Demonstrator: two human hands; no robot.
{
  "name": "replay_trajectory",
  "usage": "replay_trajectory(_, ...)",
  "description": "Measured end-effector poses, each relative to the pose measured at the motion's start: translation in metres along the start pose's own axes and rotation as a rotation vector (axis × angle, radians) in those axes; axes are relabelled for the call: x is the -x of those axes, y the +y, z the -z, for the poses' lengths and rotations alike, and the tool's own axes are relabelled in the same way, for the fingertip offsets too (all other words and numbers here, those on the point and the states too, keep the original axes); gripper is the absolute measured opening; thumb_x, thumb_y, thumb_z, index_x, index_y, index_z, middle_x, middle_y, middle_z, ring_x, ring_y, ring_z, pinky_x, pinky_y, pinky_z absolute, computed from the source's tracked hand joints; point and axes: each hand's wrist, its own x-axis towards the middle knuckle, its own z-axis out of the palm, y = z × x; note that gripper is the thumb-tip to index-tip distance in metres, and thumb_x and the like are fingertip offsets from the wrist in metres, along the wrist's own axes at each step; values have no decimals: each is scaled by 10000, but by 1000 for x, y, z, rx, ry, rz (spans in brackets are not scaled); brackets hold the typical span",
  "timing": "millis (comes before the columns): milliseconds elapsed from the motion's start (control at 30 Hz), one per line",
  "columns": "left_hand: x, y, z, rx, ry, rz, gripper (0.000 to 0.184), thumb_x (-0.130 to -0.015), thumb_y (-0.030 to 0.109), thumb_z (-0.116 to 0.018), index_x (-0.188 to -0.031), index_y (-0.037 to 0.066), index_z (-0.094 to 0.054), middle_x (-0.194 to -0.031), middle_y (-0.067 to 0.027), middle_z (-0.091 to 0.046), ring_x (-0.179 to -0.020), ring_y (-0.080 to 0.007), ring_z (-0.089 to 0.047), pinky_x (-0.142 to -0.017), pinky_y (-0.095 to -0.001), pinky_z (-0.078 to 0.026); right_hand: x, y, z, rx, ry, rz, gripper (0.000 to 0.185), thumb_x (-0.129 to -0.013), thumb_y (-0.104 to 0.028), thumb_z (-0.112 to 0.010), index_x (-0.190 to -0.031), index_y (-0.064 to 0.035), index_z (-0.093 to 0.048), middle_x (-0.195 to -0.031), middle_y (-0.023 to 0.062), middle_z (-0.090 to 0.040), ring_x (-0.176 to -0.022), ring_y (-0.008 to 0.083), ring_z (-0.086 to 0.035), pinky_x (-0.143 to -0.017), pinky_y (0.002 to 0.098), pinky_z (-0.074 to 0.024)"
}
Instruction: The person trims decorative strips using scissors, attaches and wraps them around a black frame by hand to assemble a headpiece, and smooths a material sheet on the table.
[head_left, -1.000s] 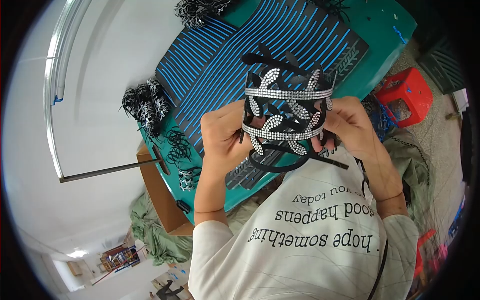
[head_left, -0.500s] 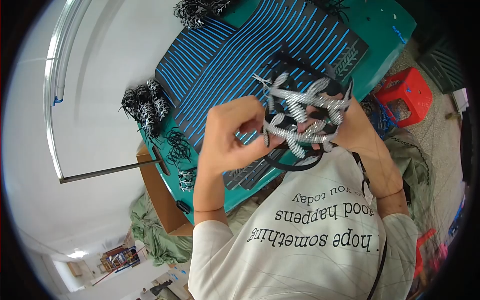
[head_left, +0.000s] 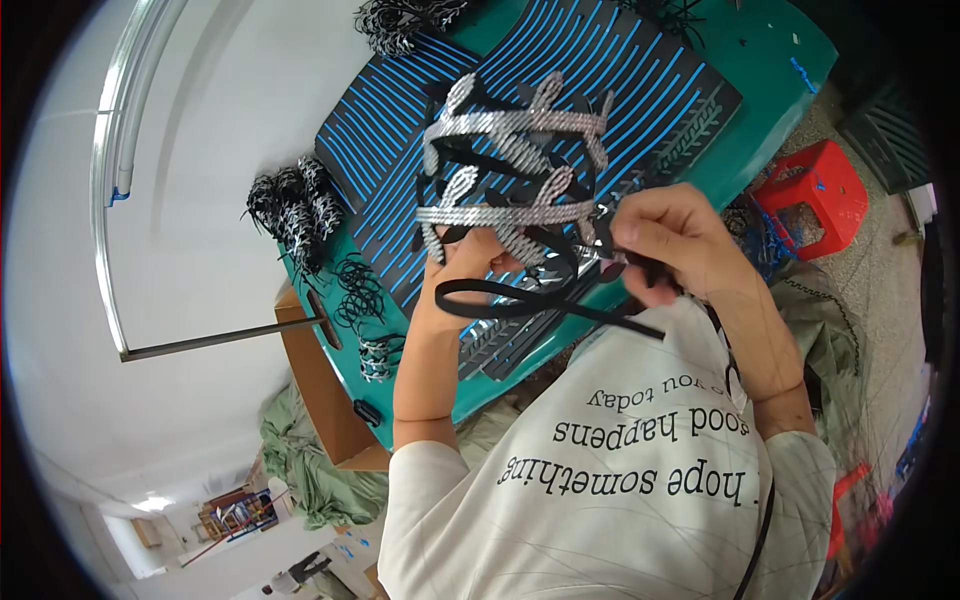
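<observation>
A black openwork strap piece with silver beaded leaf branches (head_left: 510, 215) is held up in front of my chest, curved into a loop. My left hand (head_left: 480, 250) is closed on its lower left part, and the beaded bands hide some of the fingers. At the right end of the piece, my right hand (head_left: 675, 235) pinches the dark edge between thumb and fingers. A narrow black strap (head_left: 500, 305) hangs in a loop below the piece, toward my shirt. Behind it lies a black sheet with blue stripes (head_left: 400, 130).
The green table (head_left: 770, 60) carries bundles of black-and-silver strips (head_left: 295, 210) at the left and another bundle (head_left: 405, 22) at the far edge. A cardboard box (head_left: 320, 400) stands at the table's left, a red stool (head_left: 815, 200) at the right. Green cloth (head_left: 310, 465) lies below.
The beaded piece has moved left and turned, so its bands now spread wide facing me. My left hand has gone behind it; my right hand has come into clear view at its right end.
</observation>
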Motion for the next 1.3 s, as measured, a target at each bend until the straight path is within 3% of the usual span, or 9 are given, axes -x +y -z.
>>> replay_trajectory(200, -8, 9, -22, 364, -63, 14, 202, -773, 175, -576, -846, -13, -561, -710, -94, -571, -554, -138, -461, -461, -267, -325, 1, 0, 1, 35, -3, -177, 303, -867, -253, -499, -831, 35, -585, -773, 94, -603, -670, 162, -607, -572, 245, -471)
replay_trajectory(300, -7, 6, -21, 358, 3, 4, 185, -764, 156, -557, -829, -17, -559, -709, -97, -569, -550, -141, -453, -461, -283, -319, -8, 8, -13, 212, 248, 437, 234, -824, -206, -569, -843, 26, -593, -796, 62, -603, -795, 158, -587, -717, 277, -452)
replay_trajectory(433, -11, 12, -21, 356, -87, 92, 212, -753, 152, -573, -863, -29, -566, -746, -101, -580, -585, -152, -492, -497, -281, -373, -12, 1, -18, 644, 372, 783, 199, -735, -122, -670, -862, 14, -599, -778, 38, -618, -746, 121, -588, -684, 246, -455)
replay_trajectory(667, 5, -9, -26, 157, 57, -36, 235, -767, 116, -548, -937, -45, -570, -859, -109, -608, -696, -191, -595, -702, -310, -506, -13, 15, -28, 329, 242, 458, 177, -704, -8, -662, -872, 10, -610, -791, 22, -597, -729, 83, -545, -656, 218, -431)
replay_trajectory(800, 6, -2, -27, 227, -40, -5, 222, -846, 166, -546, -1006, 15, -572, -886, -24, -589, -736, -110, -552, -611, -200, -434, -15, 25, -29, 227, 281, 464, 179, -707, -27, -678, -860, 29, -606, -747, 35, -598, -693, 90, -550, -617, 211, -437)
replay_trajectory(1000, 6, -1, -36, 290, 3, -50, 232, -825, 164, -578, -972, -16, -568, -861, -51, -591, -702, -114, -541, -579, -203, -427, -10, 15, -30, 167, 293, 441, 175, -724, -42, -679, -858, 51, -615, -708, 59, -609, -628, 104, -566, -582, 215, -446)
replay_trajectory(1100, 4, 2, -32, 307, 32, 28, 240, -805, 147, -591, -957, -38, -565, -841, -70, -592, -634, -110, -512, -528, -203, -399, -11, 4, -22, 161, 103, 277, 93, -744, 50, -598, -836, 58, -609, -678, 62, -599, -601, 104, -577, -531, 220, -460)
replay_trajectory(1200, -2, -1, -25, 319, 119, 101, 249, -746, 136, -543, -892, -64, -569, -820, -147, -608, -687, -213, -596, -619, -297, -509, -10, 1, -14, -7, 51, 221, 87, -748, 31, -607, -830, 60, -610, -661, 72, -597, -570, 116, -579, -498, 226, -459)
replay_trajectory(1300, -1, 0, -18, 352, 51, 37, 264, -746, 136, -545, -918, -64, -564, -822, -145, -608, -694, -218, -596, -619, -307, -502, -9, -2, -14, -92, 40, 167, 85, -762, -2, -608, -824, 56, -610, -655, 75, -594, -549, 117, -575, -471, 222, -451)
